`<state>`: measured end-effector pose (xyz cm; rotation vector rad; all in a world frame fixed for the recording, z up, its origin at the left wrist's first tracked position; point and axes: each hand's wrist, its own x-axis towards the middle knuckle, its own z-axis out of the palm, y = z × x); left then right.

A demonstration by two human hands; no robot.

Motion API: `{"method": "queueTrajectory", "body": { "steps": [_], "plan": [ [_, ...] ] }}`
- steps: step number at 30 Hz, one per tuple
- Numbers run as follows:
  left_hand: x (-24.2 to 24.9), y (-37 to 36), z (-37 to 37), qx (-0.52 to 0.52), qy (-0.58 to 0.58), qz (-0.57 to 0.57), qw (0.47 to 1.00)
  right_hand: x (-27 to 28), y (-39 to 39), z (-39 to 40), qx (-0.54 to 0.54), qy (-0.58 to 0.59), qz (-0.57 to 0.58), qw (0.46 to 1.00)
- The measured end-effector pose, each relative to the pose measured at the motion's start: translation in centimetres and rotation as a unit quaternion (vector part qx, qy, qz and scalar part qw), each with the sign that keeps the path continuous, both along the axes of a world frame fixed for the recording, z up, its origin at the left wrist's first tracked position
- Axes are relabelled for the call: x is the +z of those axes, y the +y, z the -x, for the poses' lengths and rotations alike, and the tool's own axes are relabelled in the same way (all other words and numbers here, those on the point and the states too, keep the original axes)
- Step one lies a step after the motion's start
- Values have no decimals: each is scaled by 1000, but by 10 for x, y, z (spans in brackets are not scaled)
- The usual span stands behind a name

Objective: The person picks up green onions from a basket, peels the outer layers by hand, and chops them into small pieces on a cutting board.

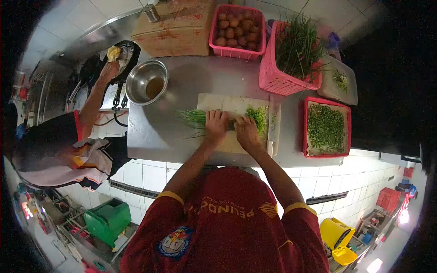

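A bundle of green onions [195,117] lies across the white cutting board [214,101], its long green ends past the board's left edge. My left hand [216,125] is closed over the bundle near the middle of the board. Right beside it, my right hand [246,132] has its fingers curled on the bundle's other end. Chopped green onion [258,119] is heaped against the right hand's far side. A knife [273,125] lies on the board to the right of the heap, its handle toward me, and neither hand touches it.
Behind the board stand a steel bowl [161,75] with brown liquid, a cardboard box [175,36], a pink basket of round brown items [236,51] and a pink basket of long greens [284,84]. A red tray of chopped greens [325,127] sits right. A co-worker's hand [108,71] is at a pan, left.
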<state>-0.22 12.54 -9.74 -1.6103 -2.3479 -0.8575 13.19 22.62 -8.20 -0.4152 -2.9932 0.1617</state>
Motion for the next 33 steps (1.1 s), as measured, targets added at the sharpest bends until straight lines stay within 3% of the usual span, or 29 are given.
{"method": "queueTrajectory", "body": {
  "steps": [4, 7, 10, 13, 15, 16, 18, 21, 24, 27, 30, 31, 32, 33],
  "plan": [
    [-2, 0, -1, 25, 51, 60, 997, 10, -2, 0, -5, -2, 0, 1000],
    [-4, 3, 0, 33, 79, 78, 993, 7, -3, 5, -52, -9, 81, 995],
    [-9, 4, -1, 40, 78, 82, 993, 31, -10, -1, -68, 79, 52, 993],
    [-14, 6, -2, 51, 72, 105, 991, 63, -12, -30, -187, 159, 124, 961],
    [-13, 3, 0, 37, 53, 115, 991, 64, -15, -63, -283, 157, 76, 943],
    [-9, 1, 1, 37, 52, 119, 991, 52, -15, -78, -395, 144, 93, 903],
    [-2, 0, -1, 35, 48, 125, 990, 32, -14, -110, -456, 6, 120, 882],
    [-8, 2, -2, 46, 44, 146, 987, -3, -9, -137, -398, 23, 245, 884],
    [-9, 1, 0, 33, 7, 143, 989, -14, -4, -150, -370, 56, 217, 902],
    [-5, 2, -1, 38, 6, 176, 984, 27, -22, -126, -480, 19, 193, 855],
    [-10, 0, 1, 36, 29, 133, 990, 96, -59, -74, -521, 70, 280, 803],
    [-11, 0, 1, 33, 16, 146, 989, 91, -68, -69, -364, 70, 167, 914],
    [-12, 1, 2, 30, 3, 158, 987, 91, -81, -64, -433, 50, 249, 865],
    [-13, 2, 3, 26, -10, 170, 985, 92, -89, -52, -416, 61, 271, 866]
  ]
}}
